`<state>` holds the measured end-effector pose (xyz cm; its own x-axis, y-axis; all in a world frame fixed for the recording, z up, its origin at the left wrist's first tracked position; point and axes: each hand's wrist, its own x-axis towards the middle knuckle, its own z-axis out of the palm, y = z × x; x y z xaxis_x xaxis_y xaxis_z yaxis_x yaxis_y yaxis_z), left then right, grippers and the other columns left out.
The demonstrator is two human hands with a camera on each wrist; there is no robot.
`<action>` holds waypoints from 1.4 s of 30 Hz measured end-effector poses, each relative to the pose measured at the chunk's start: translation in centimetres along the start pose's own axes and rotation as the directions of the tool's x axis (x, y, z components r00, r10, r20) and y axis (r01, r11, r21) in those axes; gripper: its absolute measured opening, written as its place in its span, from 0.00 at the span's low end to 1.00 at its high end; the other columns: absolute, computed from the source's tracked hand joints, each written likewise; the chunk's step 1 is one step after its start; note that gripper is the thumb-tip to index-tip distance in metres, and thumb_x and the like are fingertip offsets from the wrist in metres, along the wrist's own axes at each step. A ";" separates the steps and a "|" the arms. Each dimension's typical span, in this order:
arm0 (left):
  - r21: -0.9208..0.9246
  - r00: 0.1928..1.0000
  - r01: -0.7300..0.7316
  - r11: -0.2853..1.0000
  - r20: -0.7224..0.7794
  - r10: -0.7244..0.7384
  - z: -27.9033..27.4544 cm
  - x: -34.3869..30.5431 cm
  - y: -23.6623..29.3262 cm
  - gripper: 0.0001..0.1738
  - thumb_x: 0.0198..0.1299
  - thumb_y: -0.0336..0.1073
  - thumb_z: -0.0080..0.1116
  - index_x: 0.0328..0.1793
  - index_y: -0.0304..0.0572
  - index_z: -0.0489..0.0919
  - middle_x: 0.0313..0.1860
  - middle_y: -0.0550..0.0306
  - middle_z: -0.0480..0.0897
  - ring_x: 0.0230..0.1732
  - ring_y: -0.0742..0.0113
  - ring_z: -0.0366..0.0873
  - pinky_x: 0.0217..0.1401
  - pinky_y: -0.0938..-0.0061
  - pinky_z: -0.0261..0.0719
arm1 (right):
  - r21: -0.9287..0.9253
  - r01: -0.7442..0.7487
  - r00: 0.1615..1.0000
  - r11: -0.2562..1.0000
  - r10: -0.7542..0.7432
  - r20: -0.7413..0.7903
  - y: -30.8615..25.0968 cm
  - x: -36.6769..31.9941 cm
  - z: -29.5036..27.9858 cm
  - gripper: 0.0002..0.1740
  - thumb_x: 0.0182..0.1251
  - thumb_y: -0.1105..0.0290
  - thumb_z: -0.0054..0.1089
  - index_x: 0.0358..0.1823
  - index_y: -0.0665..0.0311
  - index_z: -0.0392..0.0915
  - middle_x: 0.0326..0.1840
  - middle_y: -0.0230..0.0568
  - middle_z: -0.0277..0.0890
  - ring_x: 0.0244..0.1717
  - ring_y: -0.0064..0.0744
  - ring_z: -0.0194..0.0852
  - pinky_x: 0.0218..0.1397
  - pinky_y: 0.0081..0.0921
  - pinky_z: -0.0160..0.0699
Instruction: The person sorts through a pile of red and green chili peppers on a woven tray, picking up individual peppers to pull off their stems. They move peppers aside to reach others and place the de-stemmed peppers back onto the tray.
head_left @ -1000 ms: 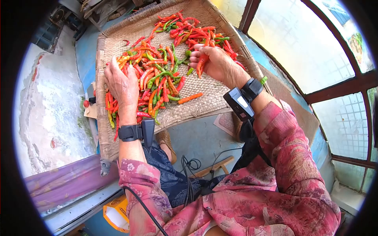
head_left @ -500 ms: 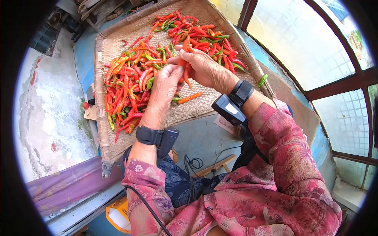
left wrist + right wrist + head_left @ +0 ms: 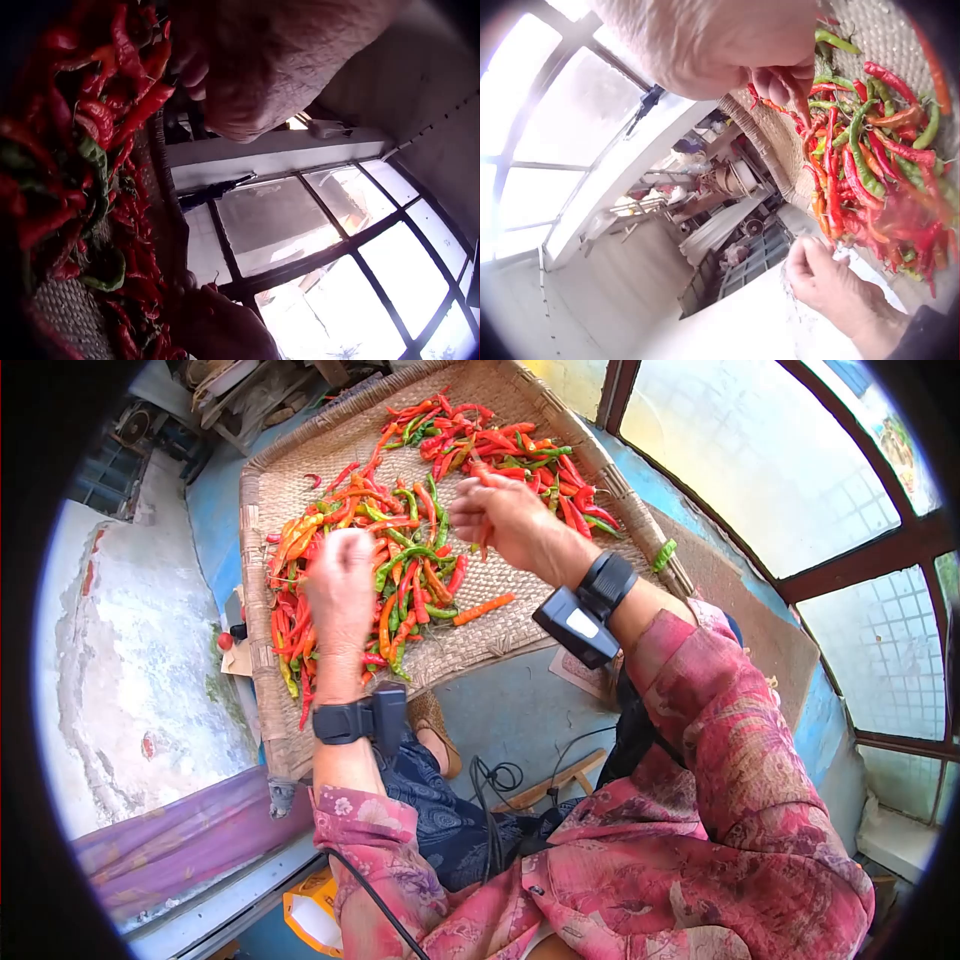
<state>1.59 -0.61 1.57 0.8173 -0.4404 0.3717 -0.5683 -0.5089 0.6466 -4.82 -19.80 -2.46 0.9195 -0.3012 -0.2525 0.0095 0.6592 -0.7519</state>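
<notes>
Red, orange and green peppers [image 3: 410, 575] lie in a heap on a woven tray [image 3: 490, 635], with a second heap [image 3: 520, 450] toward its far right. Over the left part of the nearer heap is my left hand [image 3: 340, 585], blurred, its fingertips drawn together; in the right wrist view that hand [image 3: 840, 289] has thumb and fingers closed, and whether a small thing is between them I cannot tell. My right hand [image 3: 520, 525], between the heaps, holds red pepper in curled fingers; a red pepper [image 3: 791, 90] sticks out of them in the right wrist view.
The tray has a raised rim [image 3: 620, 490]. Windows [image 3: 760, 460] stand on the right and a whitewashed wall [image 3: 140, 660] on the left. Cables [image 3: 490, 785] and a wooden stool [image 3: 555, 780] are below the tray, near the person's foot. A purple cloth [image 3: 190, 840] hangs at lower left.
My left hand went from the left heap to the right hand, then back left, away from it. My right hand shifted slightly left and still holds red pepper.
</notes>
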 end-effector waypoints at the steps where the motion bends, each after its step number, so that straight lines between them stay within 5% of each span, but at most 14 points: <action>1: -0.228 0.981 0.151 0.962 0.154 -0.117 1.5 -0.5 0.1 0.16 0.61 0.45 0.53 0.41 0.38 0.76 0.27 0.57 0.78 0.29 0.73 0.73 0.34 0.75 0.72 | -0.194 0.052 0.999 0.980 -0.054 -0.003 -0.3 -1.9 1.8 0.12 0.66 0.67 0.45 0.45 0.66 0.70 0.36 0.39 0.72 0.37 0.29 0.71 0.40 0.28 0.74; 3: -0.305 0.953 0.160 0.939 0.294 -0.067 4.0 -1.3 0.8 0.15 0.61 0.43 0.52 0.42 0.35 0.76 0.25 0.57 0.78 0.29 0.73 0.74 0.34 0.75 0.73 | -0.287 0.182 0.979 0.940 -0.146 0.142 1.4 -1.9 2.4 0.11 0.63 0.67 0.47 0.41 0.66 0.74 0.32 0.32 0.72 0.34 0.22 0.67 0.34 0.21 0.66; 5: -0.265 0.952 0.105 0.958 0.304 -0.020 5.0 -1.8 1.6 0.15 0.61 0.41 0.51 0.42 0.34 0.76 0.25 0.50 0.79 0.29 0.66 0.79 0.34 0.70 0.74 | -0.345 0.259 0.933 0.902 -0.141 0.331 1.7 -3.0 2.8 0.16 0.65 0.64 0.44 0.47 0.67 0.74 0.41 0.34 0.73 0.43 0.26 0.68 0.47 0.24 0.70; 9: -0.287 0.953 0.179 0.941 0.289 -0.093 4.7 -1.1 1.3 0.13 0.61 0.39 0.49 0.41 0.37 0.76 0.25 0.46 0.80 0.30 0.59 0.81 0.33 0.65 0.74 | -0.360 0.279 0.828 0.890 -0.033 0.560 2.0 -1.2 1.9 0.26 0.68 0.54 0.45 0.60 0.66 0.65 0.49 0.40 0.72 0.47 0.24 0.67 0.47 0.22 0.69; 11: -0.008 0.975 0.134 0.991 0.182 -0.130 2.5 -0.2 1.3 0.13 0.61 0.41 0.49 0.39 0.39 0.76 0.26 0.44 0.80 0.31 0.52 0.80 0.33 0.60 0.75 | -0.658 0.384 0.899 0.648 -0.100 0.426 0.1 0.6 0.6 0.32 0.64 0.52 0.53 0.62 0.67 0.62 0.55 0.47 0.70 0.56 0.36 0.67 0.53 0.32 0.69; 12: 0.205 0.989 0.083 0.975 0.106 -0.106 1.5 0.1 0.7 0.13 0.61 0.42 0.48 0.39 0.39 0.76 0.27 0.44 0.80 0.32 0.50 0.80 0.34 0.58 0.75 | -0.782 0.492 0.870 0.383 -0.238 0.431 -0.6 1.9 -1.0 0.31 0.60 0.56 0.58 0.62 0.64 0.63 0.58 0.51 0.68 0.59 0.42 0.66 0.57 0.35 0.68; 14: 0.494 0.999 0.051 0.868 -0.037 -0.037 -0.3 0.6 -0.7 0.15 0.61 0.43 0.47 0.40 0.39 0.75 0.27 0.44 0.80 0.32 0.46 0.79 0.35 0.54 0.74 | -0.879 0.388 0.794 -0.278 -0.383 0.472 -2.0 3.1 -3.8 0.33 0.48 0.65 0.64 0.59 0.60 0.66 0.54 0.51 0.68 0.55 0.50 0.66 0.57 0.41 0.67; 17: 0.617 0.991 0.131 0.776 -0.089 -0.096 -2.1 0.9 -1.8 0.14 0.59 0.41 0.49 0.46 0.42 0.75 0.33 0.44 0.80 0.37 0.46 0.78 0.40 0.54 0.74 | -0.831 0.317 0.800 -0.457 -0.342 0.493 -2.6 3.5 -7.1 0.37 0.44 0.63 0.66 0.59 0.60 0.65 0.53 0.50 0.69 0.57 0.52 0.62 0.57 0.39 0.65; 19: 0.744 0.971 -0.040 0.667 -0.130 0.203 -2.5 0.8 -2.6 0.16 0.56 0.38 0.52 0.50 0.44 0.74 0.42 0.44 0.77 0.45 0.47 0.74 0.49 0.58 0.72 | -0.841 0.276 0.841 -0.465 -0.307 0.446 -2.5 3.3 -6.5 0.39 0.45 0.58 0.67 0.60 0.60 0.63 0.53 0.51 0.68 0.57 0.53 0.62 0.56 0.40 0.65; 25: 0.669 0.955 -0.173 0.723 -0.067 0.290 -0.6 0.6 -1.4 0.15 0.55 0.38 0.55 0.47 0.41 0.75 0.44 0.49 0.75 0.48 0.52 0.70 0.53 0.61 0.68 | -0.853 0.013 0.895 -0.522 -0.375 0.244 -0.1 5.0 -3.9 0.45 0.45 0.45 0.66 0.63 0.58 0.60 0.51 0.52 0.68 0.57 0.51 0.61 0.55 0.48 0.60; 31: 0.527 0.971 -0.223 0.820 0.043 0.236 1.4 0.3 0.1 0.13 0.54 0.36 0.55 0.46 0.43 0.76 0.45 0.51 0.75 0.49 0.52 0.70 0.53 0.62 0.68 | -0.831 -0.058 0.903 -0.554 -0.384 0.192 0.2 6.4 -3.5 0.34 0.47 0.66 0.59 0.58 0.69 0.61 0.46 0.56 0.70 0.50 0.52 0.68 0.48 0.45 0.66; 34: 0.508 0.958 -0.268 0.818 0.055 0.280 1.9 0.2 -0.2 0.12 0.54 0.35 0.55 0.45 0.42 0.76 0.43 0.51 0.75 0.47 0.52 0.71 0.51 0.62 0.70 | -0.878 -0.112 0.919 -0.465 -0.385 0.086 -1.1 6.1 -3.6 0.30 0.47 0.68 0.60 0.54 0.69 0.63 0.40 0.55 0.73 0.43 0.52 0.74 0.42 0.40 0.75; 38: 0.472 0.960 -0.272 0.838 0.074 0.270 2.2 -0.2 0.2 0.11 0.54 0.35 0.55 0.44 0.41 0.77 0.41 0.51 0.76 0.46 0.52 0.71 0.50 0.62 0.69 | -0.967 -0.156 0.936 -0.202 -0.344 -0.079 -3.5 5.6 -4.8 0.17 0.43 0.63 0.60 0.32 0.70 0.79 0.36 0.55 0.79 0.40 0.47 0.79 0.42 0.37 0.77; 42: 0.417 0.956 -0.289 0.862 0.080 0.283 2.5 -0.3 0.6 0.11 0.53 0.34 0.56 0.43 0.41 0.77 0.41 0.50 0.76 0.46 0.51 0.71 0.51 0.62 0.70 | -0.996 -0.028 0.914 0.079 -0.401 -0.058 -5.8 4.8 -7.5 0.22 0.39 0.56 0.63 0.28 0.70 0.78 0.27 0.50 0.78 0.33 0.41 0.79 0.37 0.34 0.76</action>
<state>0.79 -2.66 0.14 0.6130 -0.6237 0.4849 -0.7662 -0.6192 0.1722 -3.38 -30.26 -3.85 0.8140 -0.5797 0.0358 -0.4168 -0.6260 -0.6591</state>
